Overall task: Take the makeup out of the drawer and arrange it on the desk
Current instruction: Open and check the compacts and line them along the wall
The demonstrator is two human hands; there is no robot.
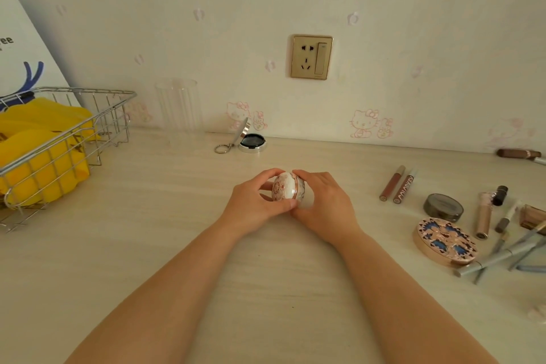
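Both hands hold a small round white jar point(287, 187) with a pink floral pattern, tipped on its side above the middle of the pale desk point(177, 245). My left hand point(255, 202) curls round its lid end; my right hand point(322, 204) grips the base end. To the right lie two lip gloss tubes point(399, 185), a dark round compact point(443, 206), a patterned blue and pink compact point(446, 241), a slim concealer tube point(483, 217) and several pencils and brushes point(502, 254). The drawer is out of view.
A wire basket point(68, 154) with yellow cloth stands at the left, a white box behind it. A clear ribbed cup point(177, 105) and an open silver compact with key ring point(251, 140) stand by the wall. A wall socket point(311, 57) is above.
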